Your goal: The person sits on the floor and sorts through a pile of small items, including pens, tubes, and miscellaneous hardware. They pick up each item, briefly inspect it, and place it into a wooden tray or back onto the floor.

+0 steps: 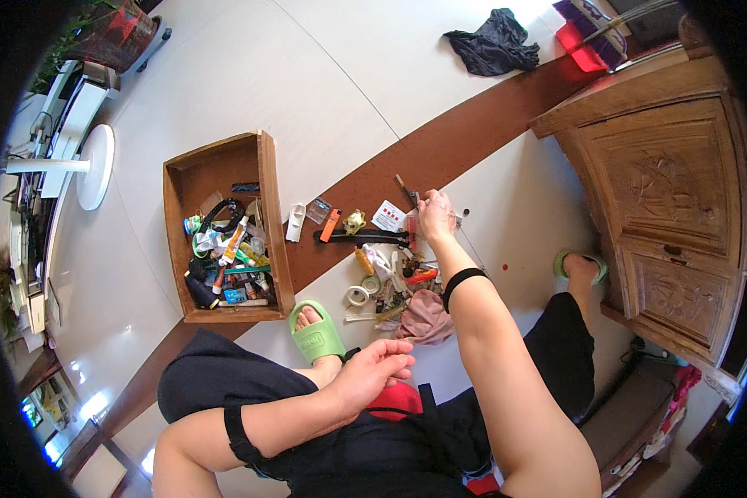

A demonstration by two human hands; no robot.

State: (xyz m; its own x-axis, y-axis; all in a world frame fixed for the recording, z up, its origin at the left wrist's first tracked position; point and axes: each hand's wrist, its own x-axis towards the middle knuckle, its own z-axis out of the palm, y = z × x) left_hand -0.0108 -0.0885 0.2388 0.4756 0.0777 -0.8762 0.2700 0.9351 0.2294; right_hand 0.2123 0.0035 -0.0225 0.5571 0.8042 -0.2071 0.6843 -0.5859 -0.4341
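My right hand (436, 214) reaches down to the floor at the far edge of a pile of small items, its fingers bent together. A small dark object (412, 197) shows at its fingertips; its kind is hard to make out. Close to that hand lie a white card with red marks (388, 217), a black strap (361, 238) and a crumpled pink cloth (426, 318). My left hand (375, 373) hovers over my lap with loosely curled fingers and nothing visible in it. Left of the pile, an orange lighter-shaped object (330, 225) lies beside a white plastic piece (295, 222).
A wooden drawer (267, 191) full of tubes, bottles and other small things stands on the floor at left. Rolls of tape (358, 296) lie near my green slipper (317, 336). A carved wooden cabinet (664, 178) stands at right; a black cloth (494, 43) lies far off.
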